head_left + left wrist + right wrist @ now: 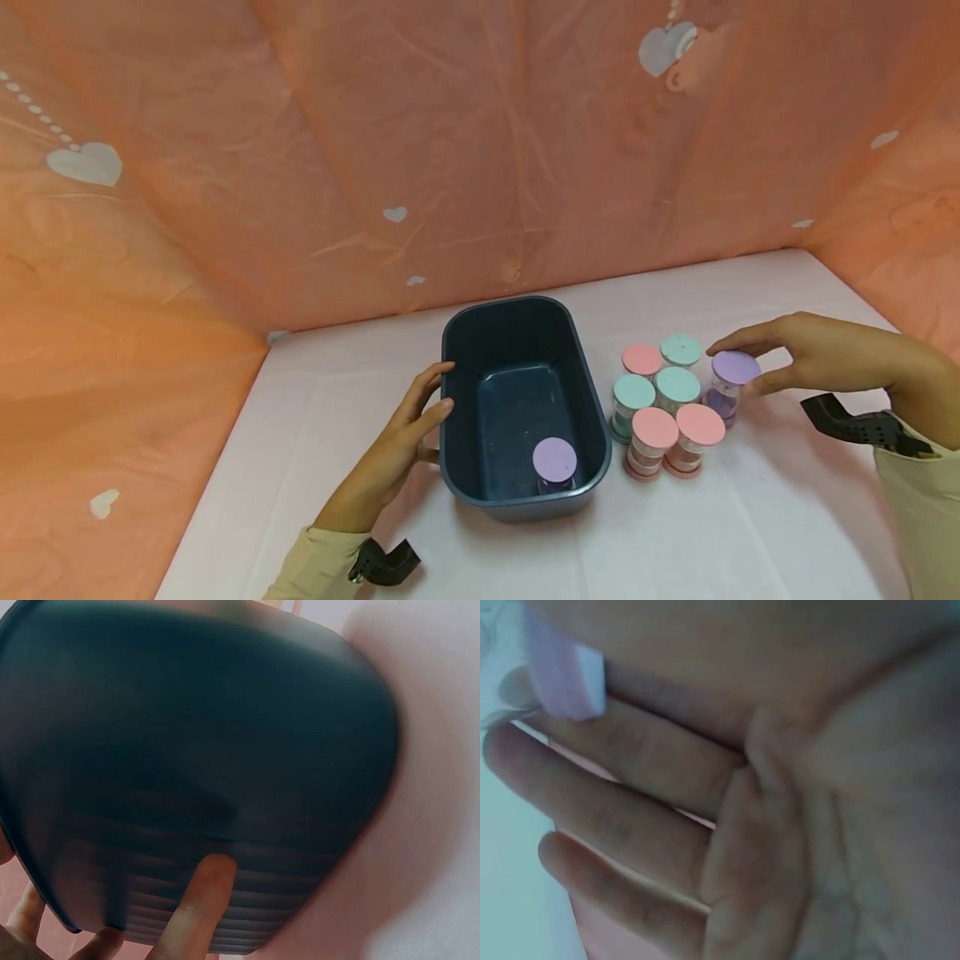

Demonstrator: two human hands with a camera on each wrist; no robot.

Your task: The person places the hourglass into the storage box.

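Here the right hand (pixel 806 354) grips the purple-lidded jar (pixel 731 383).

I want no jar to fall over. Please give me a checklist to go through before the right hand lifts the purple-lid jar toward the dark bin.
1. Right hand grips the purple-lid jar: cannot tell; fingers and thumb are at the lid, but whether they close on it is unclear.
2. Left hand steadies the dark bin: ok, fingers press its outer wall.
3. Free space in the bin: ok, only one purple-lid jar in the bin stands near the front.
4. Neighbour jars apart from the grasped one: not ok, a teal-lid jar stands right beside it.
5. Other jars upright: ok.
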